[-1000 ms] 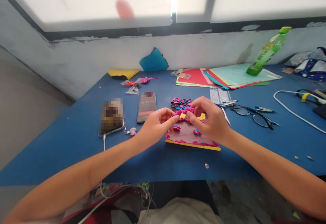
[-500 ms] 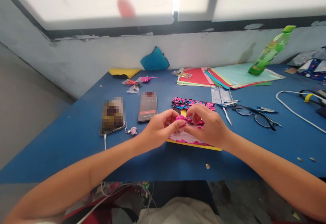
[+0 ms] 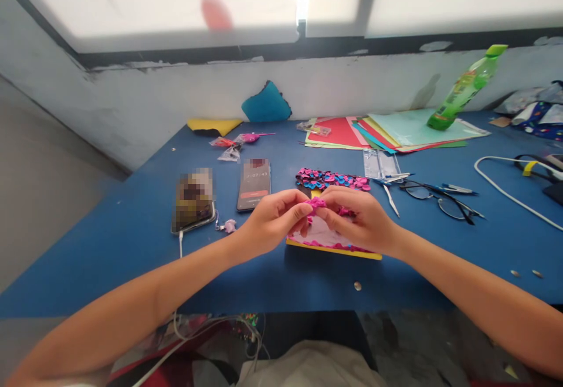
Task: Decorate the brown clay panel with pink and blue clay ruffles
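Between my fingertips is a small crumpled pink piece (image 3: 315,202), pinched from both sides; its exact kind I cannot make out. My left hand (image 3: 281,217) grips it between thumb and forefinger. Opposite, my right hand (image 3: 358,217) pinches its other side, fingers curled. Beneath the hands lies a yellow-edged board (image 3: 334,250) with a pale surface and pink bits along its near edge. Just behind it sits a dark strip covered in pink and blue petal-like pieces (image 3: 334,179). My hands hide part of the board.
A phone showing a timer (image 3: 254,184) and a charging phone (image 3: 193,202) lie left. Tweezers (image 3: 391,199) and glasses (image 3: 440,196) are at right. Coloured sheets (image 3: 409,129) carry a leaning green bottle (image 3: 461,91). A silver disc (image 3: 358,286) lies near the front edge.
My right hand's raised fingers have lowered and closed on the pink piece. Both hands now meet at it, slightly higher over the board. The phone's timer has advanced.
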